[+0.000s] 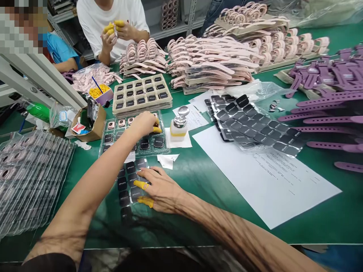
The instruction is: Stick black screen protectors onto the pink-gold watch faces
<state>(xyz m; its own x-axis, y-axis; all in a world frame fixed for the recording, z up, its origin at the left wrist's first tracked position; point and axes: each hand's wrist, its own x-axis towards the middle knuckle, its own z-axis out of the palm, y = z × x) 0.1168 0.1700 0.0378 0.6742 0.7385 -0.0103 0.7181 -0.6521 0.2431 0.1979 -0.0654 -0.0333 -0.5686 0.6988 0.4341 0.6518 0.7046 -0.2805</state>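
My left hand (145,125) reaches over a clear plastic tray (102,154) of watch cases. Its fingers, in yellow finger cots, are curled together at the tray's right side; whatever they pinch is hidden. Pink-gold watch cases (121,122) sit in the back row, and cases with black square labels (158,141) fill pockets nearer me. My right hand (163,189) lies with fingers spread on a sheet of black square stickers (124,198), two fingertips in yellow cots touching it.
A pump bottle (178,130) stands right of the tray, near a white paper scrap (168,161). Sticker sheets (255,126) overlap a printed page (272,189). Stacked trays (34,181) rise at left. Pink straps (210,60) and a co-worker (113,22) are across the table.
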